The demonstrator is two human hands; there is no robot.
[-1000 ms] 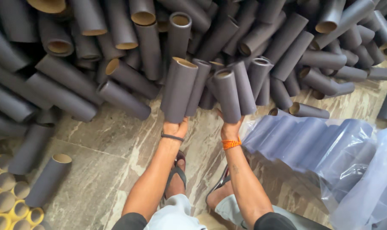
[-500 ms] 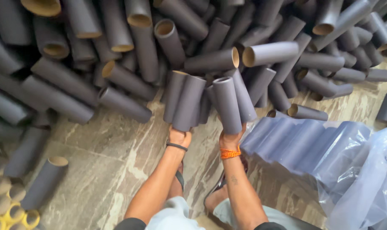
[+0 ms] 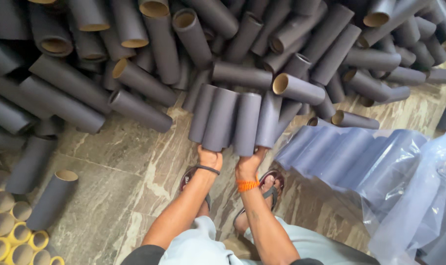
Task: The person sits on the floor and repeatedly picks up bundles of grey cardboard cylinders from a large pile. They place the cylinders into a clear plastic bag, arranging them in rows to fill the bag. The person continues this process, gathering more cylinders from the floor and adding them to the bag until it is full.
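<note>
Grey cardboard, rolled into stiff hollow tubes: four of them (image 3: 235, 120) held side by side in a row, near ends at the hands, far ends pointing up toward the heap (image 3: 223, 44) of like tubes covering the far part of the marbled stone floor (image 3: 110, 162). Left hand (image 3: 209, 158), black band at the wrist, closed round the near ends of the two left tubes. Right hand (image 3: 247, 162), orange thread at the wrist, curled against the near ends of the two right ones; exact finger placement hidden behind the tubes.

Probably light for their bulk, being hollow with pale brown bores. Rigid along the length, yet likely to dent or flatten if squeezed hard at an open end. Smooth matt skin, so likely to slip and roll against each other. Best gripped near the ends with palms pressing inward, keeping the row tight.

Beside the right hand, toward the right edge of the floor: a bundle of tubes wrapped in clear bluish plastic (image 3: 360, 162). At the near left corner: upright tubes with yellow rims (image 3: 7, 235). Beneath the arms: sandalled feet (image 3: 269, 186).
</note>
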